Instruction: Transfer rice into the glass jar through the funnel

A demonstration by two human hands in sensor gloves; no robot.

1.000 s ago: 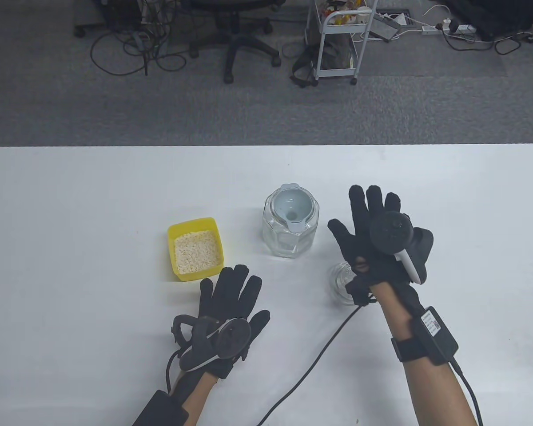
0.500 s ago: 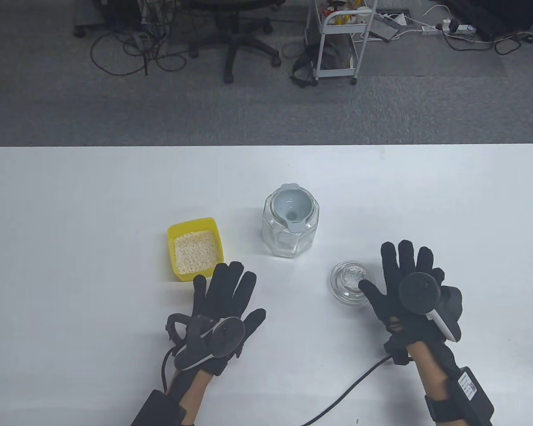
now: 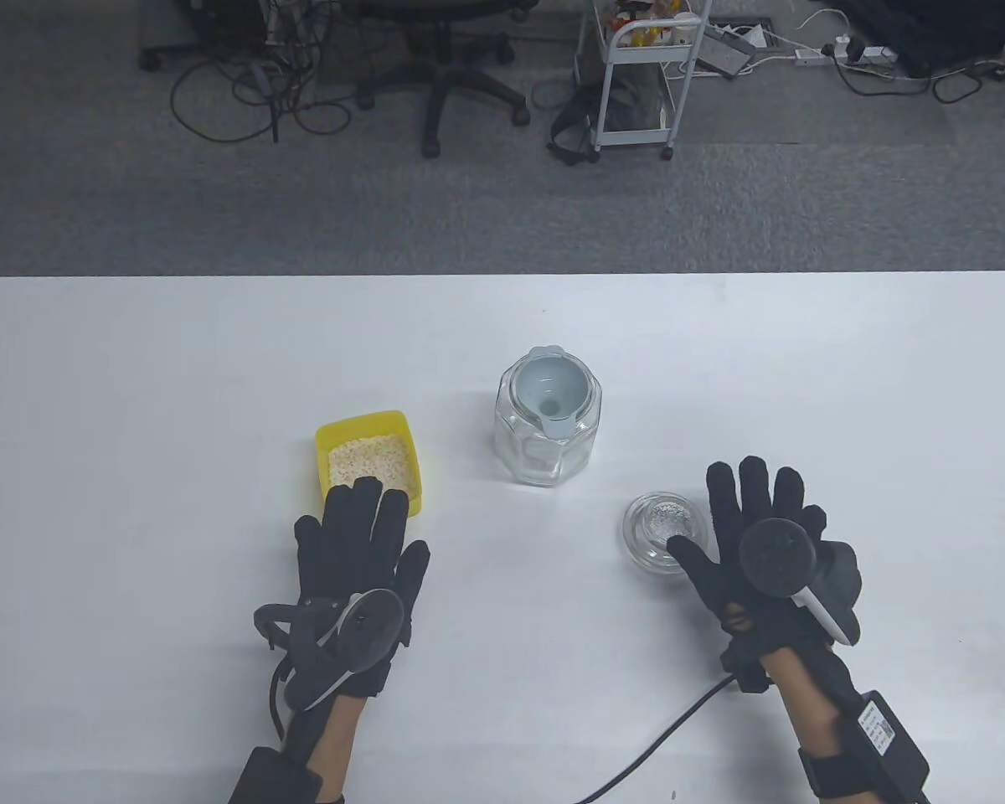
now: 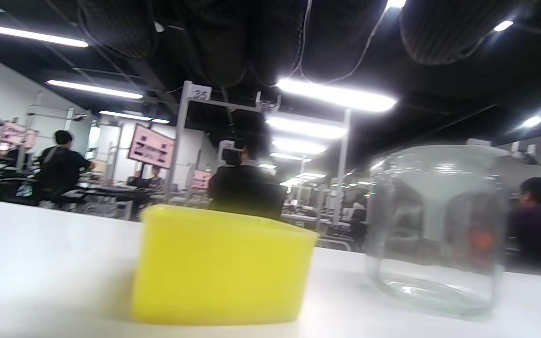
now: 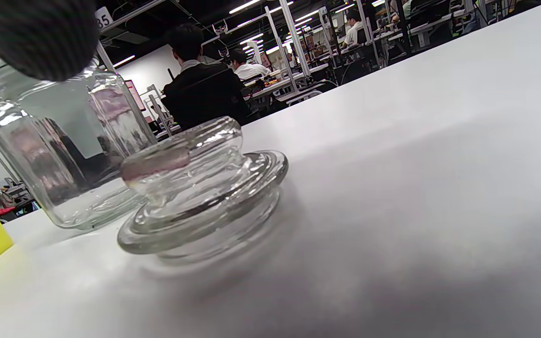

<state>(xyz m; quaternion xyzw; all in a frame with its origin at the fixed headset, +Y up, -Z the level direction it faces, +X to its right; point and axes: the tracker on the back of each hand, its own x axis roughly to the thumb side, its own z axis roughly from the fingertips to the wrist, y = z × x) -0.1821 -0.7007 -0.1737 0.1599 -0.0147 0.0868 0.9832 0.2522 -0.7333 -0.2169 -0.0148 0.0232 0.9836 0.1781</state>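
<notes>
A yellow tub of white rice sits left of centre on the white table. A clear glass jar stands at the centre with a pale grey funnel seated in its mouth. The jar's glass lid lies to its right. My left hand is open, fingers spread, its fingertips at the tub's near edge. My right hand is open and empty beside the lid, thumb next to it. The left wrist view shows the tub and jar; the right wrist view shows the lid and jar.
A black cable runs across the table from my right wrist to the near edge. Beyond the table's far edge are grey carpet, an office chair and a white cart.
My right hand drew back from beside the jar to the near side of the lid. My left hand moved left and forward, so its fingertips now reach the yellow tub.
</notes>
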